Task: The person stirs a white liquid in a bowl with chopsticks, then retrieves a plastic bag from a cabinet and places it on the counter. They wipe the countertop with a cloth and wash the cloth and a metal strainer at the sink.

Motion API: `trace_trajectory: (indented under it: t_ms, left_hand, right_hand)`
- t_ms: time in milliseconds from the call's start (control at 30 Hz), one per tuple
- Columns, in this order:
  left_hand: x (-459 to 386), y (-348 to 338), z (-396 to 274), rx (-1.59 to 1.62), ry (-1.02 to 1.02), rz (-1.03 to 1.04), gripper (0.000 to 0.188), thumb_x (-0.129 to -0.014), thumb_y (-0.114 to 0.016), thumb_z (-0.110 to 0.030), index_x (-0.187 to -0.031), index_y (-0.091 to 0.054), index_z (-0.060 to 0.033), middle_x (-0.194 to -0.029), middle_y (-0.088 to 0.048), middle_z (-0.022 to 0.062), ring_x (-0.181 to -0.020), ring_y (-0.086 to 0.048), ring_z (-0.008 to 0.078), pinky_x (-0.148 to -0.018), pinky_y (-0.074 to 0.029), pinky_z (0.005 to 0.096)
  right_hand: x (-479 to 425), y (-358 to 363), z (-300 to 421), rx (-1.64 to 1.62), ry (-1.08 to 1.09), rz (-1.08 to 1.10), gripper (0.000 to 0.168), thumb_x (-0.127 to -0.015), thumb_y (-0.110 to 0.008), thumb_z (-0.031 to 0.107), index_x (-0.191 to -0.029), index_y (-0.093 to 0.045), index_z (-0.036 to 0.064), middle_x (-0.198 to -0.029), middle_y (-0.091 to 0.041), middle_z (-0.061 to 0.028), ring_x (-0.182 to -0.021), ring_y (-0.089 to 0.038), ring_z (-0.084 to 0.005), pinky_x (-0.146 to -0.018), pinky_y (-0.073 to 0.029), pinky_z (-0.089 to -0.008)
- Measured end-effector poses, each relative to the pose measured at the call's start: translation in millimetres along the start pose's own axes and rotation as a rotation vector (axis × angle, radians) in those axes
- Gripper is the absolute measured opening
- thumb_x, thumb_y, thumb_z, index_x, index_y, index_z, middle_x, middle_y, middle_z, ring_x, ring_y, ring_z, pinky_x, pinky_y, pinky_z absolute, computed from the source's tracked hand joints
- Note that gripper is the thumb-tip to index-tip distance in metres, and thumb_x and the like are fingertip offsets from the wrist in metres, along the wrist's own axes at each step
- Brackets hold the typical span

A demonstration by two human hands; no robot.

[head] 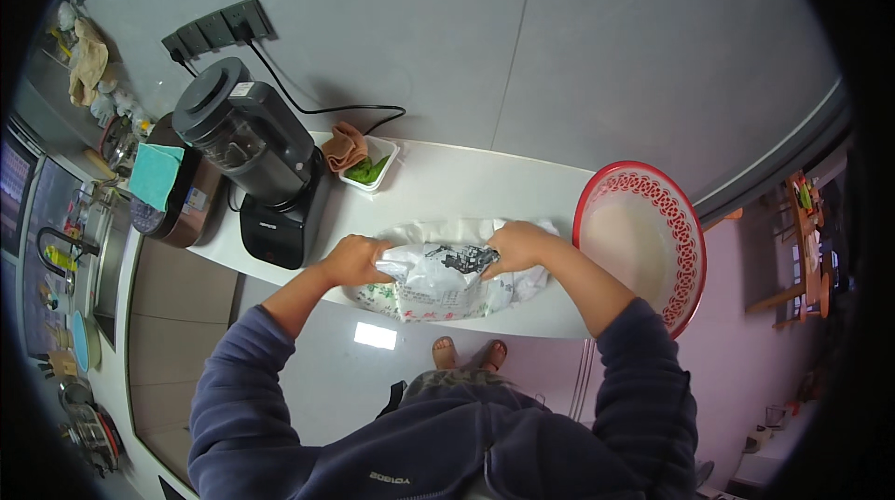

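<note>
A white printed plastic sack (440, 294) lies on the white countertop (475, 182) right in front of me, its upper part crumpled and spread. My left hand (356, 259) grips the sack's left edge, and my right hand (521, 248) pinches it at the upper right. Between my hands the plastic is stretched, showing a dark printed picture and writing. What is inside the sack is hidden. Just right of my right forearm stands a large red-rimmed basin (626, 262) with a red lattice pattern inside; pale, whitish content covers its bottom.
A black blender (266, 171) stands left on the counter beside a brown appliance (203, 196) with a turquoise cloth (157, 171) on it. Behind the sack sits a white tub (377, 178) with green leaves and a brown cloth (345, 147). A cable (301, 108) runs to the wall sockets (220, 28).
</note>
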State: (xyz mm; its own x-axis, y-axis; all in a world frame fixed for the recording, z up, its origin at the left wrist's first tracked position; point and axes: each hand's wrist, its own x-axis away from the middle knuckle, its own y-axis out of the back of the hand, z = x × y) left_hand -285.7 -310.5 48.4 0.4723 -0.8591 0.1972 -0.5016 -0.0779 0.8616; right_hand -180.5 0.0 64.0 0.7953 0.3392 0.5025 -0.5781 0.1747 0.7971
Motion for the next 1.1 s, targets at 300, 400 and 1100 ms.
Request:
trace_trajectory:
  t_ms: [300,400,1100]
  left_hand:
    - [-34.4,3.4,24.7,0.087,0.273,0.186,0.053,-0.071,-0.078,-0.03,-0.107,-0.061,0.0049,-0.099,-0.066,0.0192,-0.096,-0.062,0.0324,-0.086,-0.047,0.0418]
    - [-18.2,9.9,10.8,-0.198,-0.008,-0.113,0.057,-0.072,-0.072,-0.02,-0.12,-0.049,0.0002,-0.127,-0.052,0.0212,-0.118,-0.05,0.0344,-0.097,-0.038,0.0462]
    - [-76.9,-39.4,-87.1,-0.414,0.057,0.156,0.092,-0.059,-0.071,-0.069,-0.111,-0.056,0.004,-0.109,-0.062,0.0213,-0.104,-0.06,0.0351,-0.089,-0.048,0.0437]
  right_hand:
    - [-25.7,-10.0,-26.1,-0.016,-0.048,-0.409,0.064,-0.059,-0.077,0.055,-0.105,-0.068,0.012,-0.099,-0.059,-0.0091,-0.1,-0.055,-0.0274,-0.092,-0.038,-0.0378]
    - [-15.4,-23.6,-14.0,0.057,0.064,-0.688,0.053,-0.067,-0.075,0.042,-0.109,-0.066,0.012,-0.093,-0.058,-0.0083,-0.095,-0.054,-0.0256,-0.09,-0.039,-0.0367]
    - [-15.3,-47.5,6.0,-0.123,-0.189,-0.44,0.032,-0.082,-0.047,0.028,-0.093,-0.067,0.006,-0.099,-0.067,-0.0198,-0.097,-0.062,-0.0327,-0.086,-0.047,-0.0435]
